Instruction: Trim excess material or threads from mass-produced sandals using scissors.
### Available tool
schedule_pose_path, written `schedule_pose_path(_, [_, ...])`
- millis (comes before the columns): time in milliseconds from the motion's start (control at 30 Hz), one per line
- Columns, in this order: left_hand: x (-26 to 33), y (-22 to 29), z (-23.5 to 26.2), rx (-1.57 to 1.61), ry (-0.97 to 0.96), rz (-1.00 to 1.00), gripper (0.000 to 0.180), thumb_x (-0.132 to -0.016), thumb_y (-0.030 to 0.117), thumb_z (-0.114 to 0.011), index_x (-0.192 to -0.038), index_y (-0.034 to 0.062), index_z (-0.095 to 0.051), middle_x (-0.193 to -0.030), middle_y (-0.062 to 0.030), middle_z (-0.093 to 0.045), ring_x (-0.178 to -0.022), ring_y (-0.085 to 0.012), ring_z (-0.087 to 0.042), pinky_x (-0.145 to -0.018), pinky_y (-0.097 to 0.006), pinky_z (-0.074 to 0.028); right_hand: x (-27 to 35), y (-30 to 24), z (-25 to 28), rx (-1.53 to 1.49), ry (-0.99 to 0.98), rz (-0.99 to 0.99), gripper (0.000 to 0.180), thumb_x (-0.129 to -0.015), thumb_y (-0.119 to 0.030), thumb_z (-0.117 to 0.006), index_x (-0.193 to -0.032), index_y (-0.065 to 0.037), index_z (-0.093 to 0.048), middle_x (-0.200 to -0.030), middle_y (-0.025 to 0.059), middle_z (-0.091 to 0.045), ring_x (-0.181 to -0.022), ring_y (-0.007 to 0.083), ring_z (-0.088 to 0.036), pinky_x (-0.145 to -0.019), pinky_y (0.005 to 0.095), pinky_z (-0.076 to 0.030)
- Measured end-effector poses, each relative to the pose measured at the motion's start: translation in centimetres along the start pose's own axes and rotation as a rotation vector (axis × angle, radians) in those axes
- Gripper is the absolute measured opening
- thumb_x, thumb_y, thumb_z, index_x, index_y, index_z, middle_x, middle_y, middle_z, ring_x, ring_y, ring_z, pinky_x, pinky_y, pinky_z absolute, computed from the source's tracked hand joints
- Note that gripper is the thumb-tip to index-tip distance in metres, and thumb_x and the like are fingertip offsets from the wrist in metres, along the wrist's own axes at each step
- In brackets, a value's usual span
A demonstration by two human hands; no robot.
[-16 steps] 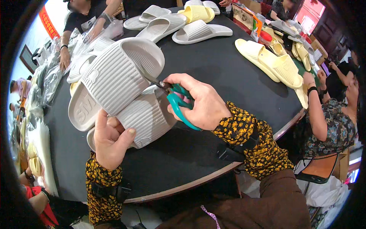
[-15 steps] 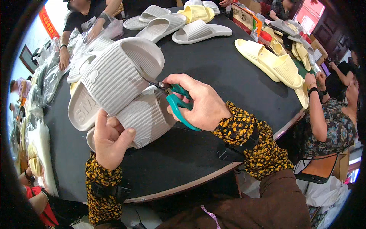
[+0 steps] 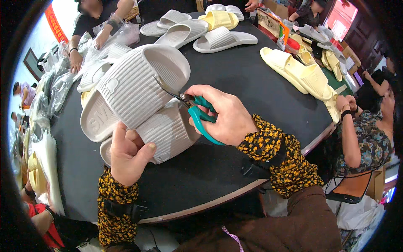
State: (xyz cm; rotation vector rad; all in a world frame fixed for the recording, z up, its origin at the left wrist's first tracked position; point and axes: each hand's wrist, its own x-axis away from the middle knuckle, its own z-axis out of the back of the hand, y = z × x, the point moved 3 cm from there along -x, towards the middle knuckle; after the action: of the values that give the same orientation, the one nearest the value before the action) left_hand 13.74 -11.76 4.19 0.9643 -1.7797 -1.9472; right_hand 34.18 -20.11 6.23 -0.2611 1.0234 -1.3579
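Observation:
A pair of grey slide slippers is held up over the dark table. The upper slipper (image 3: 130, 86) overlaps the lower slipper (image 3: 168, 132); both have ribbed straps. My left hand (image 3: 130, 157) is closed on the pair from the near side, thumb in front of the lower strap. In my right hand (image 3: 224, 115) are scissors (image 3: 203, 126) with teal handles, fingers through the loops. Their dark blades reach the edge of the upper slipper's strap, near its foot opening. The lower slipper's sole is partly hidden behind my left hand.
More grey slippers (image 3: 224, 40) and a yellow slipper (image 3: 219, 19) lie at the table's far side. A yellow pair (image 3: 298, 73) rests to the right. Clear plastic bags (image 3: 52, 92) pile up along the left edge. Co-workers sit around the black table (image 3: 235, 168).
The slippers, both my hands and the scissors have shifted slightly right in the picture. The scissors' blades now show more across the strap edge. Both grips stay the same.

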Motion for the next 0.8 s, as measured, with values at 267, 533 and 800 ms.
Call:
schedule_pose_path(267, [0.1, -0.2, 0.3, 0.034, -0.009, 0.035, 0.067, -0.081, -0.013, -0.049, -0.138, -0.0013, -0.015, -0.121, -0.0193, -0.051, -0.108, -0.0209, -0.054, -0.087, -0.03, -0.045, -1.0, -1.0, 0.4, 0.126, 0.047, 0.171, 0.04, -0.076, -0.007, -0.068, -0.113, -0.004, -0.052, -0.088, 0.0135, -0.062, -0.075, 0.0248, -0.064, -0.067, 0.0316, -0.051])
schedule_pose_path(533, [0.2, -0.1, 0.3, 0.048, -0.04, -0.041, 0.064, -0.081, -0.013, -0.048, -0.137, -0.0014, -0.018, -0.122, -0.019, -0.051, -0.11, -0.0219, -0.054, -0.089, -0.032, -0.044, -1.9, -3.2, 1.3, 0.152, 0.089, 0.171, 0.036, -0.076, -0.014, -0.065, -0.108, -0.006, -0.051, -0.09, 0.019, -0.062, -0.079, 0.0327, -0.063, -0.068, 0.0393, -0.05])
schedule_pose_path(800, [0.4, -0.2, 0.1, 0.023, -0.063, 0.009, 0.065, -0.081, -0.014, -0.048, -0.137, -0.0011, -0.018, -0.124, -0.0189, -0.05, -0.111, -0.0229, -0.054, -0.09, -0.031, -0.044, -1.9, -1.6, 1.1, 0.156, 0.093, 0.105, 0.032, -0.079, -0.017, -0.062, -0.108, -0.006, -0.052, -0.083, 0.019, -0.063, -0.074, 0.0332, -0.064, -0.065, 0.0408, -0.05])
